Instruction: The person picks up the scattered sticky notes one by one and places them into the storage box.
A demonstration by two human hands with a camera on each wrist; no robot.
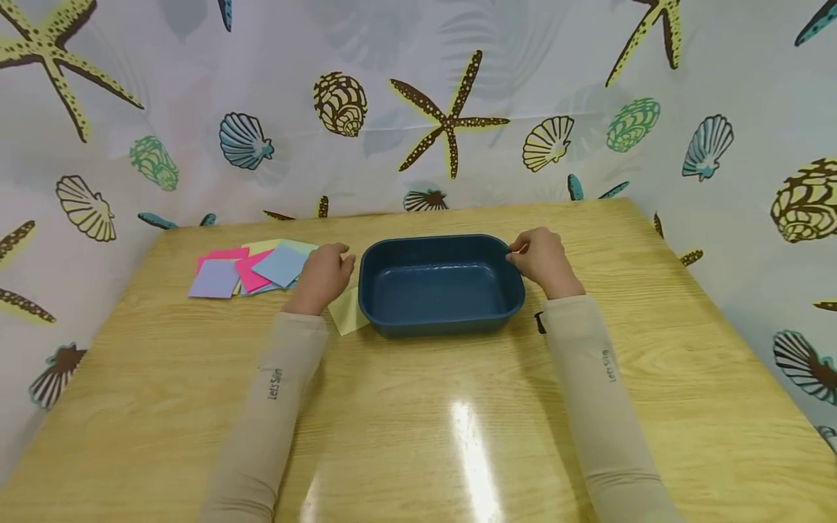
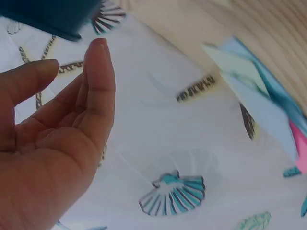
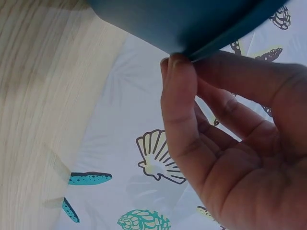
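Note:
A dark blue rectangular tub (image 1: 439, 328) with rounded corners sits on the wooden table, nothing visible inside it. At its right end my right hand (image 1: 541, 260) pinches the rim between thumb and fingertips; the right wrist view shows the tub's wall (image 3: 144, 24) meeting those fingertips. My left hand (image 1: 323, 274) is just off the tub's left end, its thumb and fingers apart and holding nothing, as the left wrist view shows. A pale yellow paper square (image 1: 346, 312) lies beside the tub's left end, partly hidden by it.
Left of my left hand lies a loose spread of sticky-note squares (image 1: 280, 264) in blue, pink, purple and yellow. A small black object (image 1: 540, 322) shows beside my right sleeve, partly covered. A shell-and-starfish patterned cloth (image 1: 275, 87) hangs along the table's back and sides.

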